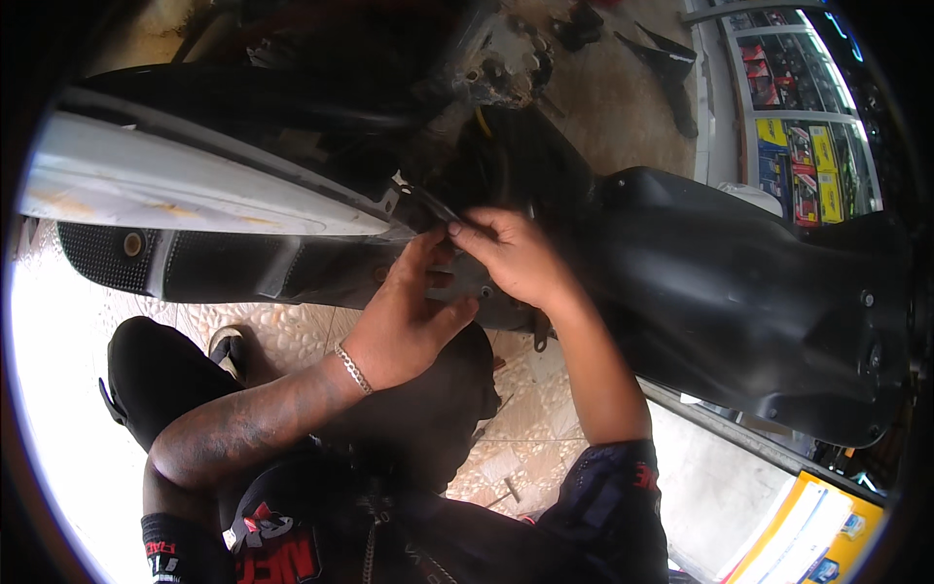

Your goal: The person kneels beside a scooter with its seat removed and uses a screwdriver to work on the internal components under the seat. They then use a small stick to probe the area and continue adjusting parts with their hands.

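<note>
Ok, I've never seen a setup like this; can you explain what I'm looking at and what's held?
There is no machine arm here: you see a person's bare left hand, with a silver chain bracelet at the wrist, and bare right hand. The single picture comes from a fisheye camera on their head, looking down, so straight edges bend near its rim. Both hands work near the narrow end of a long white panel. A black textured plastic piece runs along its near side; a large black moulded shell lies rightward. What the fingers hold is too hidden to tell.
</note>
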`<state>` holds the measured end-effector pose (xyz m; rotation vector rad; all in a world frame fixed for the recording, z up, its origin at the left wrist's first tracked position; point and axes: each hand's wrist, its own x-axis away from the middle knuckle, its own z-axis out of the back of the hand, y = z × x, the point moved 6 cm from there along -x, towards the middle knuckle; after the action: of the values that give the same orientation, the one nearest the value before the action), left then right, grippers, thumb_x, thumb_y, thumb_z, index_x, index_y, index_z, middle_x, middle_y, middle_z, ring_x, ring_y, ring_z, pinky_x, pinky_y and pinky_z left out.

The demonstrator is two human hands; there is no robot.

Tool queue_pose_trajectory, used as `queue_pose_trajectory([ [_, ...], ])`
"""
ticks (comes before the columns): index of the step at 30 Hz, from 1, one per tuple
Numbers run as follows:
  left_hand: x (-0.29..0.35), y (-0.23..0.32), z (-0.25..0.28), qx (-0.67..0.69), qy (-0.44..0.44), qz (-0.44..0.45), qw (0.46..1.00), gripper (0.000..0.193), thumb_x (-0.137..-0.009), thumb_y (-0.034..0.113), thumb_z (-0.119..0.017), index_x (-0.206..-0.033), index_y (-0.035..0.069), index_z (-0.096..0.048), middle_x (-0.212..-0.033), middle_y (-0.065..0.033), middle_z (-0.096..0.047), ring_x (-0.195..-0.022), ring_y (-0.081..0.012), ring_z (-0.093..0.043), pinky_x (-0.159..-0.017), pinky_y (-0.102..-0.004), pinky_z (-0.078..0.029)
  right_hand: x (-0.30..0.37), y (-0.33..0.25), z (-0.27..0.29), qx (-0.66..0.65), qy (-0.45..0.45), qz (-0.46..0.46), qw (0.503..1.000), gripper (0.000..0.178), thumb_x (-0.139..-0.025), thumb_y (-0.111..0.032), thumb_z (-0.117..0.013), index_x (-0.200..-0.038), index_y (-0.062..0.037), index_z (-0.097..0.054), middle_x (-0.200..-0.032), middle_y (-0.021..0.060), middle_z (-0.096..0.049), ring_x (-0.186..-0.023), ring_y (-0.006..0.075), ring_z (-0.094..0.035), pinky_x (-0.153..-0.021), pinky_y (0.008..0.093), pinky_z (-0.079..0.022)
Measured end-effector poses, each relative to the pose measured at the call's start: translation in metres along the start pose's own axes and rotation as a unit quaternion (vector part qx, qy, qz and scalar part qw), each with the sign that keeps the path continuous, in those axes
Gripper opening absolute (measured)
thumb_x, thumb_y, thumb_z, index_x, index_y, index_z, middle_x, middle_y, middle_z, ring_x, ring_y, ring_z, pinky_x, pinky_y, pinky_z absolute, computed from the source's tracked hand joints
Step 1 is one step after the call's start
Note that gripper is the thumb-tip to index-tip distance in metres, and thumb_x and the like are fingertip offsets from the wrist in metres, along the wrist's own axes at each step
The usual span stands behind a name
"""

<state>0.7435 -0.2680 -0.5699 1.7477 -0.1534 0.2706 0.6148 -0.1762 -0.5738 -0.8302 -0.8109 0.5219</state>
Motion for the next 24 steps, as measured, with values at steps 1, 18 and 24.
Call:
queue_pose_trajectory([
  [1, -0.001, 0.0, 0.0, -0.002, 0.004, 0.004, 1.0, 0.078, -0.092, 0.006, -0.068, -0.154, 0.003, -0.02, -0.138, -0.0169, -0.042, -0.124, -0.0242, -0.05, -0.101, -0.0366, -0.049, -0.003, -0.003, 0.001, 0.012, 0.0, 0.027, 1.0, 0.026, -0.097, -0.025, -0.062, -0.102, -0.0014, -0.071, -0.077, 0.0068, -0.066, -0.075, 0.0104, -0.056, -0.067, 0.0326, -0.047],
  [18, 0.003, 0.002, -0.002, -0.007, 0.019, 0.044, 0.999, 0.085, -0.088, 0.011, -0.072, -0.153, -0.001, -0.018, -0.143, -0.0218, -0.037, -0.126, -0.0304, -0.052, -0.099, -0.0381, -0.053, -0.031, 0.012, -0.024, -0.429, -0.154, -0.136, 0.879, 0.023, -0.092, -0.017, -0.065, -0.11, -0.003, -0.068, -0.098, 0.0064, -0.069, -0.087, 0.0147, -0.066, -0.076, 0.0291, -0.052],
  [24, 0.006, 0.002, -0.005, 0.004, 0.023, 0.049, 0.998, 0.082, -0.091, 0.001, -0.066, -0.156, 0.003, -0.015, -0.15, -0.0172, -0.032, -0.132, -0.0262, -0.044, -0.103, -0.0383, -0.048, -0.034, 0.003, -0.018, -0.418, -0.16, -0.134, 0.884, 0.025, -0.088, -0.012, -0.068, -0.111, -0.0022, -0.068, -0.099, 0.0071, -0.07, -0.089, 0.0158, -0.067, -0.08, 0.0316, -0.053],
])
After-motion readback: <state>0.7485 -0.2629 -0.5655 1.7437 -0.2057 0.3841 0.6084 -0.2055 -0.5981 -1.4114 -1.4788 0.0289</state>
